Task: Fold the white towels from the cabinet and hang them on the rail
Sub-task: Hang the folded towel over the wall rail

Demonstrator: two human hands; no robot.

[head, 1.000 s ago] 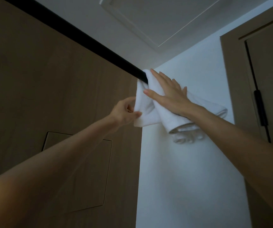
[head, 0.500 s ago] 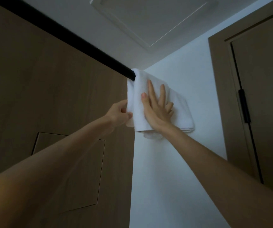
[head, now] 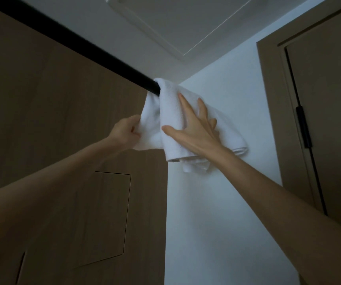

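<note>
A folded white towel [head: 171, 112] hangs over the far end of a black rail [head: 79, 44] that runs overhead from the upper left to the white wall. My left hand [head: 125, 131] pinches the towel's left hanging edge. Flat against the front face of the towel lies my right hand [head: 194, 128], fingers spread and straight. The towel's lower edge shows as several loose layers below my right wrist. The rail's end is hidden under the towel.
A wooden panel wall [head: 52, 120] with a rectangular hatch [head: 103, 219] fills the left. A white wall [head: 217, 202] stands behind the towel. A wooden door [head: 330, 99] with a dark hinge [head: 303, 128] is at the right. The ceiling holds a recessed panel [head: 186, 19].
My right hand slid down from the top of the towel onto its front face and spread its fingers. The towel's right side dropped from a raised bulge to hanging against the wall. The left hand kept its pinch.
</note>
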